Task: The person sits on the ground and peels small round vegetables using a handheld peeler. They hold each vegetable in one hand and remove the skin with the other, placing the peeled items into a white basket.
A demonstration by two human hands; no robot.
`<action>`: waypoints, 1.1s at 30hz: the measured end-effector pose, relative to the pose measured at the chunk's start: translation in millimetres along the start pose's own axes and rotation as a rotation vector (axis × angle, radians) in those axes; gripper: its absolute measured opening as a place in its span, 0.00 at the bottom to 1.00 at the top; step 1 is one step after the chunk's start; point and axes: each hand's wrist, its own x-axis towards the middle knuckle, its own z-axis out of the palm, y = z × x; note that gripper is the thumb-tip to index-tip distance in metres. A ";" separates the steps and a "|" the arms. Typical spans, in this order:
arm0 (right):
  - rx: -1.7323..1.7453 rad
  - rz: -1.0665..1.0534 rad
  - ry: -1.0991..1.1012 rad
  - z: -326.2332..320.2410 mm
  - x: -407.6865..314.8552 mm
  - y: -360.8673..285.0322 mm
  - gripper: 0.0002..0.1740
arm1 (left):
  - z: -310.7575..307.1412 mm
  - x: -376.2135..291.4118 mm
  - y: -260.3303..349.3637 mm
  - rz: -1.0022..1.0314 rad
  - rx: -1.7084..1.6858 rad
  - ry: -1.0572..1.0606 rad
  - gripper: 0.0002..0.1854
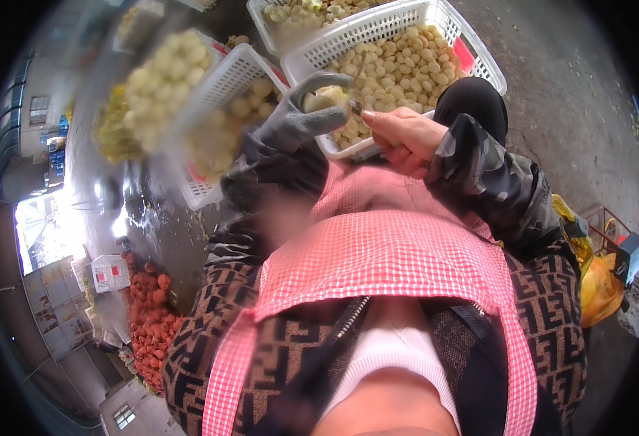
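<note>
My left hand point(314, 121), in a grey glove, curls around a pale onion-like bulb point(324, 100). My right hand point(404, 135) is bare and pinches a small dark tool point(355, 107), apparently a short knife, close against the bulb's right side. Most of its blade cannot be made out. Both hands are above the near edge of a white perforated plastic crate point(483, 54). Inside that crate lie many small, pale, rounded vegetable pieces point(396, 71). A pink-and-white checked apron point(385, 250) covers my lap and chest.
Left of my hands stands another white crate point(224, 82) with larger pale bulbs point(243, 106). Beyond it is a blurred heap of bulbs point(167, 65). A further crate point(259, 27) holds pale scraps. Red sacks point(150, 327) are piled left; an orange bag point(602, 289) lies right.
</note>
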 end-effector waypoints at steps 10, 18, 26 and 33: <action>0.419 0.291 -0.477 -13.6 14.5 26.4 0.28 | -10.0 -0.2 -31.2 -0.024 -0.284 -0.216 0.33; 0.054 0.048 0.011 3.7 10.4 36.6 0.28 | -13.2 5.2 -13.2 -0.202 0.076 -0.254 0.32; 0.205 0.361 -0.376 -25.7 12.1 36.8 0.27 | -16.8 5.3 -17.6 -0.161 0.001 -0.445 0.32; 0.722 0.389 -0.959 -30.6 34.1 60.0 0.29 | -15.9 6.5 -36.5 -0.186 -0.179 -0.360 0.36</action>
